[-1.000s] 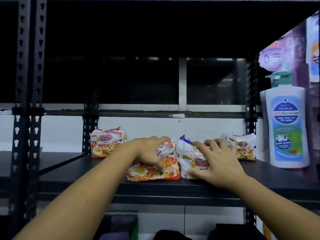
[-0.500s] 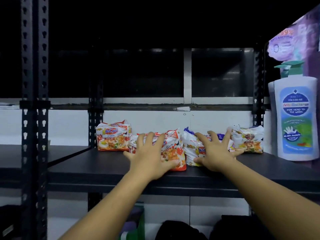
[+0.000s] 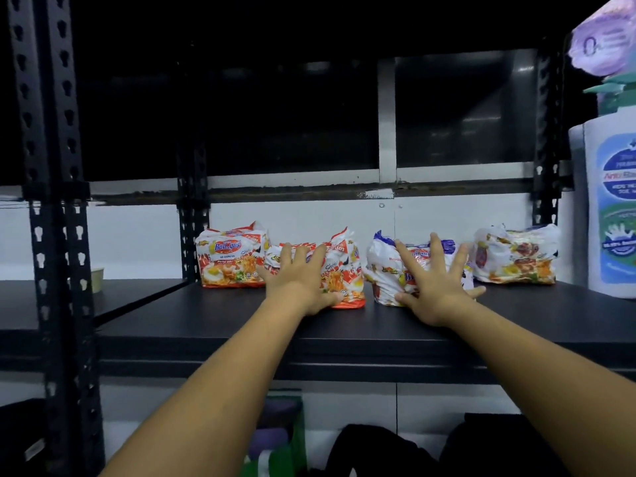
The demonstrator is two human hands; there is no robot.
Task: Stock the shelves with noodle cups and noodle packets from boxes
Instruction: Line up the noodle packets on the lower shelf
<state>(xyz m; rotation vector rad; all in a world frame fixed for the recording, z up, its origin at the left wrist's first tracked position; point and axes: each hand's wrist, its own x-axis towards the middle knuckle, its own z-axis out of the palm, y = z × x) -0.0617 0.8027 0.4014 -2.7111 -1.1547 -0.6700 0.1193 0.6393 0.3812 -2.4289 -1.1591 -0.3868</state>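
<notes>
Several noodle multipacks stand in a row at the back of a black shelf [image 3: 220, 321]. My left hand [image 3: 300, 282] presses flat, fingers straight, against an orange-red noodle pack [image 3: 347, 273]. My right hand [image 3: 434, 284] presses with spread fingers against a white and blue noodle pack [image 3: 385, 270]. A second orange-red pack [image 3: 232, 258] stands to the left of them. A white pack [image 3: 514, 258] stands to the right.
A large white pump bottle [image 3: 611, 208] stands at the shelf's right end, with a purple pouch [image 3: 602, 39] above it. Black perforated uprights [image 3: 51, 201] rise at the left. Dark bags [image 3: 371, 449] and a green bag [image 3: 275, 438] lie below the shelf.
Both hands have pushed their packs further back on the shelf, into line with the outer packs. The fingers have straightened and spread. The camera has moved closer.
</notes>
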